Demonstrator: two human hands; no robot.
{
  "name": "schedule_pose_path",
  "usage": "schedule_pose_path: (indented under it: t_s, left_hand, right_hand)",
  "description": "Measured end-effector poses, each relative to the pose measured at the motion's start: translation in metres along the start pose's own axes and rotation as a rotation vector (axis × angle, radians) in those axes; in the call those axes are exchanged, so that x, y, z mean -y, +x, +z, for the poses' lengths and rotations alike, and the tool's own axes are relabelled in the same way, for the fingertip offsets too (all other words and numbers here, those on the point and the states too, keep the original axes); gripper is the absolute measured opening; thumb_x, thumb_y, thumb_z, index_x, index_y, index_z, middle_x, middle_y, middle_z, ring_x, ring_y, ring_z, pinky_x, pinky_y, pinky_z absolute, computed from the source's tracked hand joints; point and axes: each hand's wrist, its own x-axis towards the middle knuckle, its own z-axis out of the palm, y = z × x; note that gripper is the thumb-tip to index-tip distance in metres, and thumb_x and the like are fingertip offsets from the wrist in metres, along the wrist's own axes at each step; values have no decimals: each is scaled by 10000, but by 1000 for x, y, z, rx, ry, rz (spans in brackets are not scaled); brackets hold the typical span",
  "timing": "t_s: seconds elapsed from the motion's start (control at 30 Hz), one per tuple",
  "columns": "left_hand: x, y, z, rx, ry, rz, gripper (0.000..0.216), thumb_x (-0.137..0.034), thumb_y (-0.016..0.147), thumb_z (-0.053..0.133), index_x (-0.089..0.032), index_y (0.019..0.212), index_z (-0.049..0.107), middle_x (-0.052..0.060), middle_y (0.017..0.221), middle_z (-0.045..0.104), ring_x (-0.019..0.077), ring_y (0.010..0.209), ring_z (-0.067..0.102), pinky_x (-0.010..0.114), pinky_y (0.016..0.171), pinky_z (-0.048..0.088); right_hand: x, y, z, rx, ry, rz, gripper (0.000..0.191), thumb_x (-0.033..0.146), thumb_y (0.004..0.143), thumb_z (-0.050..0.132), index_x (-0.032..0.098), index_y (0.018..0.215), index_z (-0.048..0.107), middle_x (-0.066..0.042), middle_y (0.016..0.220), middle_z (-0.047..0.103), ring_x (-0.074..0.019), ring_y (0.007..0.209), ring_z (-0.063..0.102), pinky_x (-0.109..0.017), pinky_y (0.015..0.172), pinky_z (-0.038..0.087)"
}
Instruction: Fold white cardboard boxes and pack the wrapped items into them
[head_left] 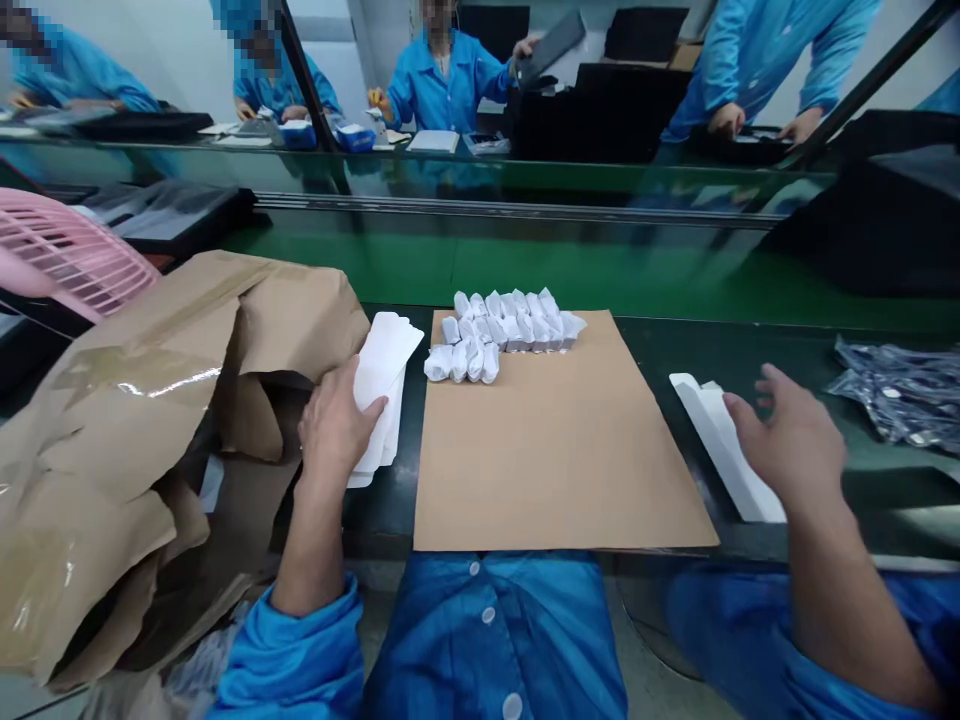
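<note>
My left hand (pixel 334 425) rests on a stack of flat white cards (pixel 384 385) lying left of a brown cardboard sheet (pixel 555 450); thumb and fingers pinch the top card's edge. My right hand (pixel 787 440) hovers with fingers spread over another white card piece (pixel 720 450) on the right, holding nothing. Several small white wrapped pieces (pixel 502 335) lie bunched in rows at the far end of the cardboard sheet.
A torn brown carton (pixel 142 420) stands at the left, with a pink fan (pixel 67 255) behind it. Clear plastic bags (pixel 900 395) lie at the right. A green conveyor belt (pixel 525 265) runs beyond the table; people in blue coats work across it.
</note>
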Motion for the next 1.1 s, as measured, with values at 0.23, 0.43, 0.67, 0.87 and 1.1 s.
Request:
schedule_pose_path:
  t_s: [0.23,0.43,0.67,0.87,1.1]
  left_hand:
    - [-38,-43,1,-347,-226,187,677,-387,839,654,-196,1447,428,164,1359,526,337,1290,483,479,1060,425]
    - [-79,-108,13,-221,-838,370,1032,-373,704,806,-326,1538,199,121,1343,488,283,1193,537,417,932,510]
    - [-72,-76,-24,385,-1147,178,281,-380,821,708,-179,1016,719,9,763,669,132,659,596,205,554,467]
    - [-73,-76,-10,436,-1280,66,315,-363,843,686,-200,1112,675,18,879,704,157,756,634,237,651,509]
    - [-62,-70,-36,567,-980,318,321,-345,820,701,-194,1103,694,36,949,713,151,792,641,196,630,501]
  right_hand:
    - [158,-88,67,529,560,28,537,408,925,580,215,1409,447,-129,1270,618,-228,1070,637,-415,927,527]
    - [205,-92,100,676,1225,292,419,433,918,581,155,1226,522,-104,1137,662,-194,980,648,-315,818,543]
    - [166,-54,42,1142,629,-225,255,348,922,607,165,1101,611,-45,988,677,-170,848,639,-268,707,521]
    - [174,-97,42,525,-8,-565,839,423,856,684,77,1505,279,-219,1251,598,-338,1082,598,-483,888,516]
    - [165,-94,44,549,151,-679,701,398,831,675,62,1381,402,-178,1258,634,-287,1088,631,-417,861,554]
